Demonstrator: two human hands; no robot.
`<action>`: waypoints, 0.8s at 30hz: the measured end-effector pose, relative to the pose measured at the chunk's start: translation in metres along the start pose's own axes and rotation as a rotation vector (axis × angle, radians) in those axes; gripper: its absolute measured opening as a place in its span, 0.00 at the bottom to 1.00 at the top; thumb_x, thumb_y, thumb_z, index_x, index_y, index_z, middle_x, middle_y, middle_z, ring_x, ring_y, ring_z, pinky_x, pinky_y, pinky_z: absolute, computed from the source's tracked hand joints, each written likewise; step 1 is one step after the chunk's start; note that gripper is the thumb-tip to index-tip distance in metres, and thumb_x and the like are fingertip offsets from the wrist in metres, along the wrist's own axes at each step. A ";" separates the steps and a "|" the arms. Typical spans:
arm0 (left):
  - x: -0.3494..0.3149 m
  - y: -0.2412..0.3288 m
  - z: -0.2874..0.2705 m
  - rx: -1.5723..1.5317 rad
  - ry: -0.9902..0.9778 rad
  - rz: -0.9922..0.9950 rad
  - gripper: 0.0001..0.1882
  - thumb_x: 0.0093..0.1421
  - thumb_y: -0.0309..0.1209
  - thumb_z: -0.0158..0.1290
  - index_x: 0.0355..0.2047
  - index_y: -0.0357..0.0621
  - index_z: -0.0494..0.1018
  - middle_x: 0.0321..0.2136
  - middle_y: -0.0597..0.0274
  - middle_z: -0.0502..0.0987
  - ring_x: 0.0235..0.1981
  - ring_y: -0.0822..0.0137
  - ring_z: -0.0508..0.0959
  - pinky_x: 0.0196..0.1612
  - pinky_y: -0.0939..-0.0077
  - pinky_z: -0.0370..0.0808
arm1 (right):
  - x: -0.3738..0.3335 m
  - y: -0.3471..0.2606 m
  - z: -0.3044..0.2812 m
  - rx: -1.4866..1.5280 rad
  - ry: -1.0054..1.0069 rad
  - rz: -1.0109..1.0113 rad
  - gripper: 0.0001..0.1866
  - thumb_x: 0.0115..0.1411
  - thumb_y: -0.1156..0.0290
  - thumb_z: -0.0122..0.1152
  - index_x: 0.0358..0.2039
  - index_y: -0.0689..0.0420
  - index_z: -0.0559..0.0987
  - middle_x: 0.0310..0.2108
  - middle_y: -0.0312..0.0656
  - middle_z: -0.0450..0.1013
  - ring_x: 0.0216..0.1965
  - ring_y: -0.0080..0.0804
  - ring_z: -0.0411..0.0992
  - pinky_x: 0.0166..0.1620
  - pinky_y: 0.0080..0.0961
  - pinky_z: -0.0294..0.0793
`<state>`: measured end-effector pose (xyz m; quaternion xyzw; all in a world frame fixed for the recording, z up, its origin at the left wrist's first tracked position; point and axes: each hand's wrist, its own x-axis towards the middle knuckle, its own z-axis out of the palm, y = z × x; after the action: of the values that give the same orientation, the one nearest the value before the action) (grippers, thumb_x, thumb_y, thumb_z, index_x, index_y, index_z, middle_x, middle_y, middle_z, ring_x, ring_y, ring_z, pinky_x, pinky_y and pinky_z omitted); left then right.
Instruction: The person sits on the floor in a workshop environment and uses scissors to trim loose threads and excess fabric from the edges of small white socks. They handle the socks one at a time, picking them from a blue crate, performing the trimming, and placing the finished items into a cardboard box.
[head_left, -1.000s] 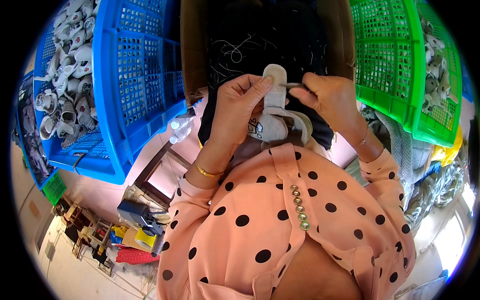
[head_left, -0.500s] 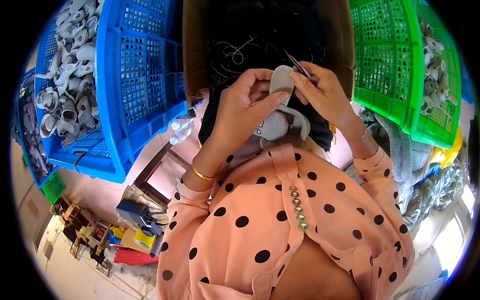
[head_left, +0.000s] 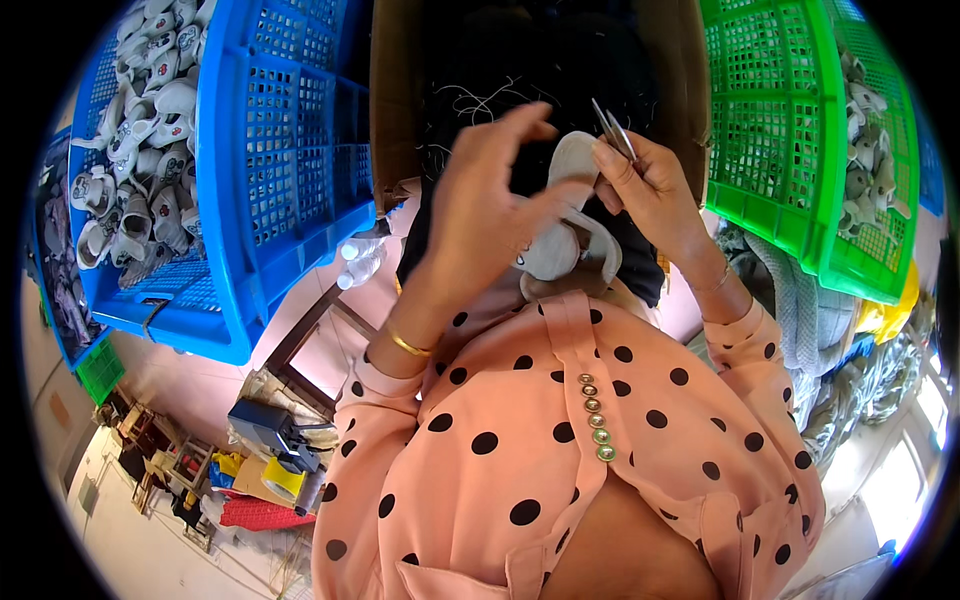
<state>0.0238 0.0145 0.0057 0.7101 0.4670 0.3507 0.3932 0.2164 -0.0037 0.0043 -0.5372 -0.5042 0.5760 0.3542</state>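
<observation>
A small pale grey child's shoe (head_left: 574, 158) is above my lap, with a rounded flap at its far end and a loop or strap nearer me. Between the thumb and fingers of my right hand (head_left: 655, 195) are small pointed scissors (head_left: 614, 130), their blades slightly apart and pointing away. That hand's thumb also rests at the edge of the shoe's flap. My left hand (head_left: 478, 205), smeared by motion, is raised at the shoe's left side with fingers spread. Its thumb overlaps the shoe; whether it touches is unclear.
At left stands a blue plastic crate (head_left: 225, 300) heaped with small grey shoes (head_left: 135, 215). A green crate (head_left: 830, 255) with similar shoes is at right. Between them, a cardboard box's brown side (head_left: 690, 110) borders dark cloth with loose white threads (head_left: 480, 100). Grey fabric (head_left: 790, 290) lies below the green crate.
My left hand has let go of the shoe's flap and its fingers have spread and lifted. The scissors have tilted more upright, with blades now parted. The flap has shifted slightly right.
</observation>
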 end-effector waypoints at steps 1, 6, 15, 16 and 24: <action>-0.001 0.005 0.003 0.007 -0.046 0.051 0.25 0.54 0.30 0.63 0.52 0.40 0.72 0.43 0.52 0.78 0.43 0.59 0.77 0.48 0.71 0.73 | -0.001 -0.001 0.001 -0.023 0.003 -0.017 0.17 0.69 0.60 0.51 0.28 0.59 0.72 0.13 0.29 0.62 0.17 0.11 0.58 0.21 0.13 0.58; 0.011 -0.027 0.002 0.251 0.145 0.080 0.18 0.57 0.15 0.48 0.46 0.41 0.75 0.36 0.55 0.80 0.35 0.63 0.81 0.41 0.69 0.77 | -0.006 0.000 0.000 -0.058 0.029 -0.046 0.17 0.69 0.60 0.51 0.28 0.59 0.73 0.13 0.28 0.62 0.17 0.11 0.58 0.21 0.13 0.57; -0.002 -0.006 -0.007 -0.115 -0.166 -0.172 0.17 0.58 0.30 0.59 0.48 0.38 0.75 0.42 0.57 0.78 0.44 0.69 0.77 0.45 0.75 0.75 | -0.002 0.001 -0.003 -0.025 -0.003 0.005 0.17 0.69 0.61 0.51 0.28 0.60 0.73 0.14 0.28 0.62 0.17 0.11 0.57 0.20 0.14 0.56; -0.003 -0.008 -0.005 0.006 -0.221 -0.056 0.15 0.59 0.31 0.59 0.45 0.37 0.76 0.38 0.60 0.78 0.40 0.72 0.76 0.40 0.78 0.74 | -0.003 0.001 -0.003 -0.049 -0.004 0.010 0.17 0.69 0.61 0.51 0.28 0.60 0.73 0.14 0.28 0.62 0.17 0.11 0.57 0.21 0.13 0.56; 0.008 -0.021 -0.007 -0.420 -0.355 -0.474 0.12 0.60 0.33 0.59 0.34 0.34 0.81 0.21 0.63 0.80 0.23 0.79 0.75 0.28 0.84 0.72 | 0.003 0.005 -0.003 0.025 0.038 -0.005 0.16 0.64 0.60 0.59 0.35 0.63 0.75 0.18 0.32 0.67 0.20 0.15 0.62 0.25 0.15 0.63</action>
<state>0.0123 0.0285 -0.0088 0.5356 0.4608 0.2094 0.6760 0.2199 -0.0020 -0.0013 -0.5423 -0.4914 0.5710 0.3720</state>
